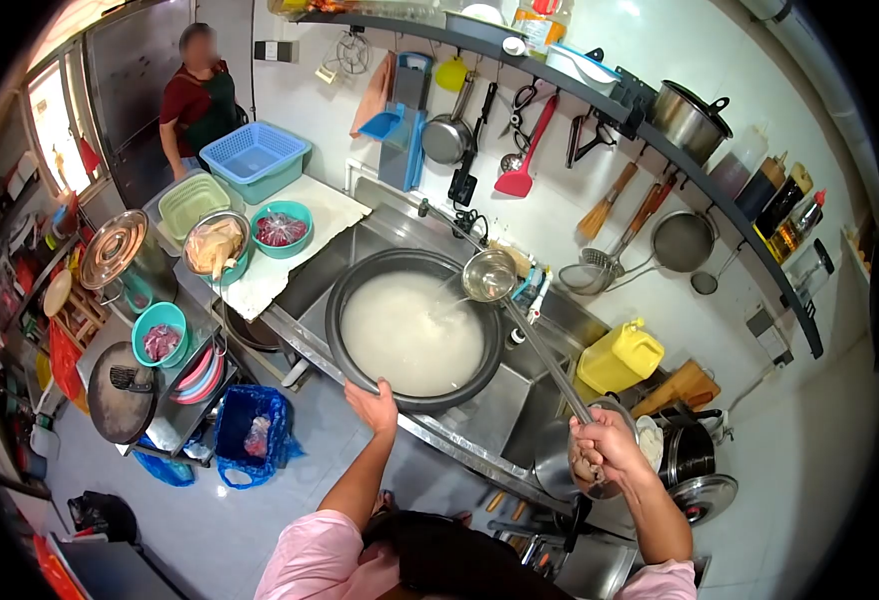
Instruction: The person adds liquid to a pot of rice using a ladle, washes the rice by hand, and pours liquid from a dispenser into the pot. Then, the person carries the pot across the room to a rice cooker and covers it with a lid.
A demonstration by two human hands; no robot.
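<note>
My right hand is closed around the long metal handle of a ladle. The ladle's bowl hangs over the right rim of a large dark basin, which sits across the sink. Cloudy whitish water fills much of the basin, and its surface is stirred below the bowl, where a clear stream seems to fall. At the basin's near rim, my left hand grips the edge, thumb up. A metal pot stands just below my right hand, partly hidden by it.
A yellow jug stands right of the steel sink. Left are teal bowls of meat, a plucked bird and a blue basket. Utensils hang under a wall shelf. Another person stands at the back left.
</note>
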